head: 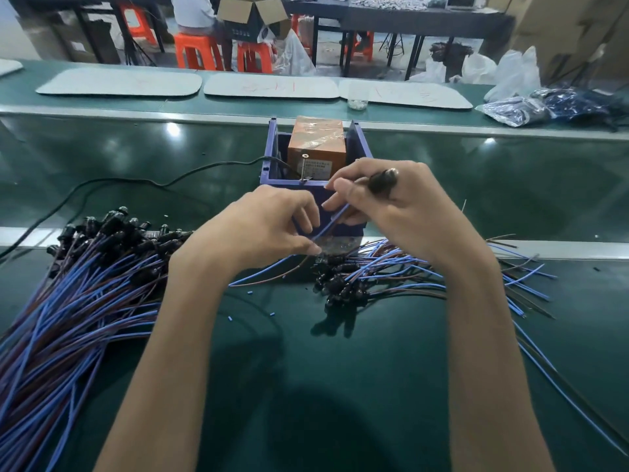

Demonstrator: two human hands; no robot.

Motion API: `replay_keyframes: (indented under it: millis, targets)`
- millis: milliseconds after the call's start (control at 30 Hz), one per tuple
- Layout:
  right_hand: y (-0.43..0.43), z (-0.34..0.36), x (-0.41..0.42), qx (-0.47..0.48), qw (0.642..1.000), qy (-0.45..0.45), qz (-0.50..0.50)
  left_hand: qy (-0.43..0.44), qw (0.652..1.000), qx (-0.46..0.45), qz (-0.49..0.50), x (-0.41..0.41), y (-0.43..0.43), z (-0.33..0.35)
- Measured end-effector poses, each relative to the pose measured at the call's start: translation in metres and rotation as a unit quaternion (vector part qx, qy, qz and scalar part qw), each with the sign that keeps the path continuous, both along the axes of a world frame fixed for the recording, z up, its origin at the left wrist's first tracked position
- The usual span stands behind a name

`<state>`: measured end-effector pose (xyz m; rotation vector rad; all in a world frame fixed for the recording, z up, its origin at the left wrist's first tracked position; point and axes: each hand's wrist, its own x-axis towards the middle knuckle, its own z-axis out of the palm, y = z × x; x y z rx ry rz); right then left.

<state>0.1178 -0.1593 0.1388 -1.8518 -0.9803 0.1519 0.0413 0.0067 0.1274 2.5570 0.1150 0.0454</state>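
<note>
- Head view: the lead is a thin blue wire ending in a stubby black plug with a glossy, rounded tip.
- The right hand grasps it. The plug sits in the crook of thumb and forefinger with its tip sticking out to the upper right, and the wire leaves the curled fingers downward to the left.
- The left hand pinches the same wire lower down, the thumb tip pressing it against the curled fingers.
- Between the 2 hands the wire runs straight, slanting from upper right to lower left.
- Below the left hand the wire trails off left onto the table, with a brown wire beside it. Whether the brown one joins the same plug I cannot tell.
- The held stretch hangs above the table, just in front of a blue box that holds an orange block. Both hands overlap the box's near wall.
- 2 piles of like leads lie on the table. The big left pile is left of the left forearm, and the smaller right pile lies under and beside the right wrist.
- A black cord runs from the box off to the left.
</note>
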Motion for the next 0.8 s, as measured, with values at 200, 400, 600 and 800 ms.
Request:
replay_keyframes:
  millis: [200,400,600,800]
  targets:
    - [-0.001,0.005,-0.001,0.097,0.994,0.044,-0.005,0.066,0.997,0.035,-0.023,-0.001,0.006,-0.004]
    - [-0.004,0.008,0.001,0.208,0.971,0.116,0.021,0.065,0.997,0.039,-0.034,-0.001,0.006,-0.004]
    - [-0.004,0.008,0.0,0.237,0.96,0.146,0.024,-0.022,0.999,0.041,-0.009,0.003,0.007,-0.01]
    - [-0.007,0.008,0.003,0.233,0.951,0.201,0.036,-0.034,0.998,0.035,0.036,0.004,0.007,-0.013]
